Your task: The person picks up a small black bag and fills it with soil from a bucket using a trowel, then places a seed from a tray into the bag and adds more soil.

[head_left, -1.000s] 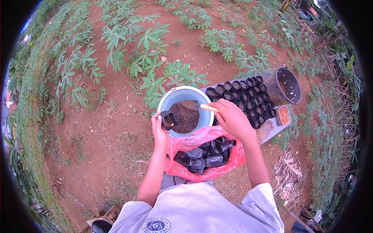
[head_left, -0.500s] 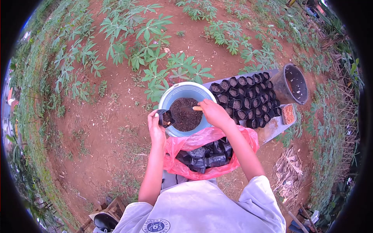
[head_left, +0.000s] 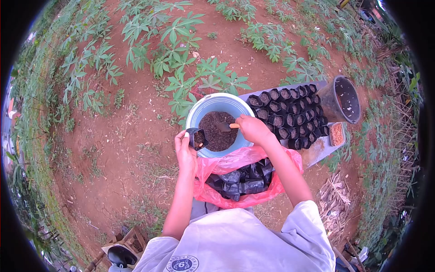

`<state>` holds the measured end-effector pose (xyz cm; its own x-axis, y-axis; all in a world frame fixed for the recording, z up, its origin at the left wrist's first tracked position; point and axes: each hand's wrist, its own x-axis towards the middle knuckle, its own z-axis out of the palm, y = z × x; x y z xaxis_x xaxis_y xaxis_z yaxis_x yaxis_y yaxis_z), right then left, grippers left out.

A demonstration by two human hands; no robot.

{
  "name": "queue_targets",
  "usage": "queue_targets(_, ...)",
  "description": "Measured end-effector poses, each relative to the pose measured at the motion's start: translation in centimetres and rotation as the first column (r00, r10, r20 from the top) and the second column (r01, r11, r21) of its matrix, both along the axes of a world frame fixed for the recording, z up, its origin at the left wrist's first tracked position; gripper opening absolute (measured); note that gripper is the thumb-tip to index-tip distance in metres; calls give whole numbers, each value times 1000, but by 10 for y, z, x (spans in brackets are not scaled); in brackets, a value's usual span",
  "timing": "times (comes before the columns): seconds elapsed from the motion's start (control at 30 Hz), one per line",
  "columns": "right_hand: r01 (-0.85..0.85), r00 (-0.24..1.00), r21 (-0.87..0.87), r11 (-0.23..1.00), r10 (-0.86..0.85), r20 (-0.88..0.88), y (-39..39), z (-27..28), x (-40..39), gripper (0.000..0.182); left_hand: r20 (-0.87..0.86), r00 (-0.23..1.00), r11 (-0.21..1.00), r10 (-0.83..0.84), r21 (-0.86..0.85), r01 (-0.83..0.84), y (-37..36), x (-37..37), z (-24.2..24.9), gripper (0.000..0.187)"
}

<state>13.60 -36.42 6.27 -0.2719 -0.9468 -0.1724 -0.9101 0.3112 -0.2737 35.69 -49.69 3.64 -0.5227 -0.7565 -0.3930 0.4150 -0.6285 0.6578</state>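
Observation:
My left hand (head_left: 185, 152) is closed around a black plastic seedling bag (head_left: 198, 138) at the left rim of the bucket. Dark soil shows in the bag's mouth, with a small pale bit that looks like a seed. My right hand (head_left: 254, 129) grips the orange-yellow handle of a small trowel (head_left: 224, 127) inside the bucket. The trowel's dark blade rests at the surface of the dark soil (head_left: 214, 139). That soil lies in the pale blue bucket (head_left: 195, 115), which stands between my hands.
A pink plastic bag (head_left: 272, 195) of folded black bags (head_left: 247, 183) sits before me. Right of the bucket, a board (head_left: 321, 153) bears several rows of filled seedling bags (head_left: 290, 119), a dark pot (head_left: 330, 103) and a tub of orange grains (head_left: 336, 134). Leafy plants (head_left: 181, 63) grow ahead.
The trowel's blade has come into clearer view over the soil. The seedling bag in my left hand has tipped slightly, showing more of its mouth. The whole view has shifted a little.

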Motion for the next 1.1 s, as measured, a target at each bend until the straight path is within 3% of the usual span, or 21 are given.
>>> queue_targets(0.37, -75, 997, -35, 997, 76, 12, -8, 0, 4, 13, -1, 1000, 1000, 6, 19, -6, -6, 11, 0, 19)
queue_targets(0.67, -8, 994, -43, 999, 13, 113, -11, -2, 8, 14, 8, 1000, 998, -14, 55, 14, -3, 19, 4, 20)
queue_targets(0.93, 40, 949, -47, 998, -23, 315, -14, -11, 16, 17, -8, 1000, 997, -19, 73, 20, -9, 25, 4, 20)
queue_targets(1.07, -7, 966, 5, 1000, 5, 259, -21, -21, 18, 18, -12, 999, 995, -52, 83, 53, -5, 26, 5, 22)
queue_targets(1.1, -26, 984, 57, 998, 15, 177, -22, -23, 19, 17, -4, 998, 995, -57, 80, 57, -5, 27, 5, 23)
